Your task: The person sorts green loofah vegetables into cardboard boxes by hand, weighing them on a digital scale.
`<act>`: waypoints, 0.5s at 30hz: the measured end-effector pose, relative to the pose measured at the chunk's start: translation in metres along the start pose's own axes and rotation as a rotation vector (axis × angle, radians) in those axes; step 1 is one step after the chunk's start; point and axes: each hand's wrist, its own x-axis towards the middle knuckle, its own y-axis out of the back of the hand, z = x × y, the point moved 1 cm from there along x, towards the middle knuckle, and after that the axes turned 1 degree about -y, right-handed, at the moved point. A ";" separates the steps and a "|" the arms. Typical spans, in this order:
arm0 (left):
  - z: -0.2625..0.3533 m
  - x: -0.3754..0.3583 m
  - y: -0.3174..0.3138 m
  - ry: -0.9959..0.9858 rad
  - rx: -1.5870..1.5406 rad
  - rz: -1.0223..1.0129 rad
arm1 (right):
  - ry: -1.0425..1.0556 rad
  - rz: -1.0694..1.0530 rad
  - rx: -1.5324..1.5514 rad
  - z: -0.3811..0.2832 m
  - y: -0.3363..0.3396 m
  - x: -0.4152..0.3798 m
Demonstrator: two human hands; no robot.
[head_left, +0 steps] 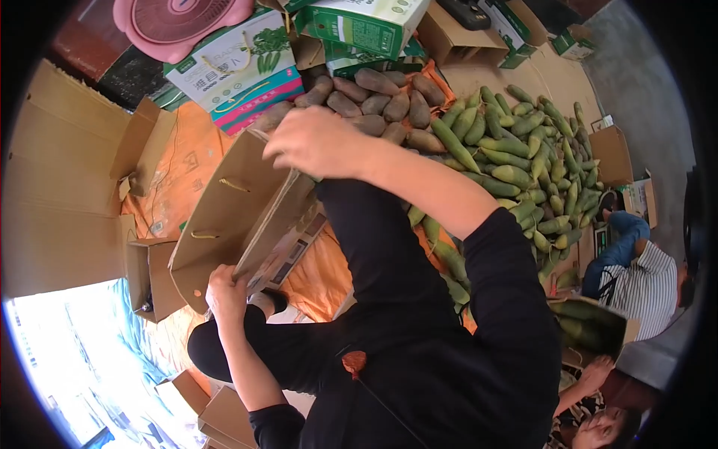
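A cardboard carton (258, 206) stands tilted in front of my legs, its plain brown inside and folded flap facing up. Two short rope loops come through the flap, and a printed side shows below the near edge. My left hand (226, 295) is closed on the lower corner of the carton's near edge, thumb on top. At the opposite upper corner my right hand (318, 142) has its fingers curled over the cardboard edge; the fingertips are partly hidden.
Green radishes (516, 150) lie in a large heap to the right, with dark reddish-brown tubers (381, 97) beside them. Printed cartons (232, 67) and a pink fan (179, 22) stand at the back. Another person (636, 284) sits at right, near a box of radishes (591, 329).
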 end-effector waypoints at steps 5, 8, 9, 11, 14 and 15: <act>-0.006 0.005 -0.018 -0.027 0.104 -0.002 | -0.789 0.104 0.118 0.080 0.028 -0.100; -0.012 0.009 -0.028 -0.021 0.091 0.016 | -1.099 0.087 0.065 0.119 0.004 -0.198; -0.016 0.011 -0.031 -0.012 0.112 0.001 | -1.180 0.072 0.050 0.130 -0.008 -0.228; -0.014 0.015 -0.037 0.011 0.125 -0.004 | -1.323 0.048 0.039 0.129 -0.032 -0.272; -0.006 0.016 -0.036 0.008 0.128 0.003 | -1.480 -0.067 -0.028 0.116 -0.060 -0.297; -0.007 0.017 -0.037 0.019 0.134 0.009 | -1.469 -0.071 -0.018 0.114 -0.069 -0.299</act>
